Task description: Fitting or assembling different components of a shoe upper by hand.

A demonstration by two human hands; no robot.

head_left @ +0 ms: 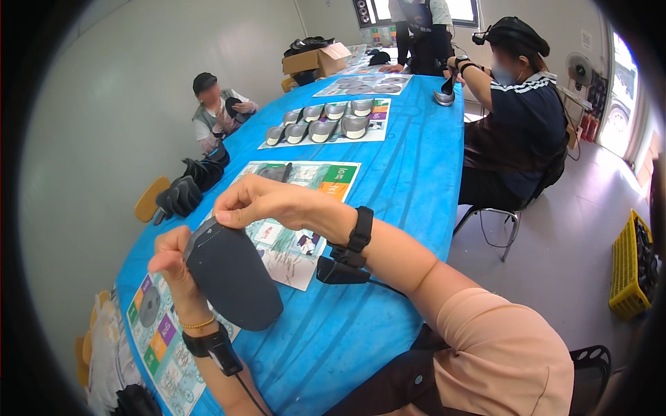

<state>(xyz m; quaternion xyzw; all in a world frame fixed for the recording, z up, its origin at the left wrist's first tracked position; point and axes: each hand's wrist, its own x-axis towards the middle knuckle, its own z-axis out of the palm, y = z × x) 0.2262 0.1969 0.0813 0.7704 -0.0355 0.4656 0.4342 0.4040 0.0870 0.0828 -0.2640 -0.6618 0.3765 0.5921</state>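
Observation:
A dark grey, flat, insole-like piece (236, 277) with a rounded lower end is held up over the blue-covered table. A paler grey band with small print runs along its upper left edge. My right hand (260, 201) pinches the top edge between thumb and fingers. My left hand (177, 267) is closed at the left edge, thumb and curled fingers against the band; part of its grip is hidden. Under my hands lies a printed sheet (295, 267), with a dark flat piece (275, 173) on its far part.
Several dark, pale-lined curved pieces (320, 130) stand in rows on another sheet. Black pieces (182, 197) are heaped at the table's left edge. A cardboard box (316, 61) stands at the far end. Co-workers sit left and right; a yellow crate (628, 267) is on the floor.

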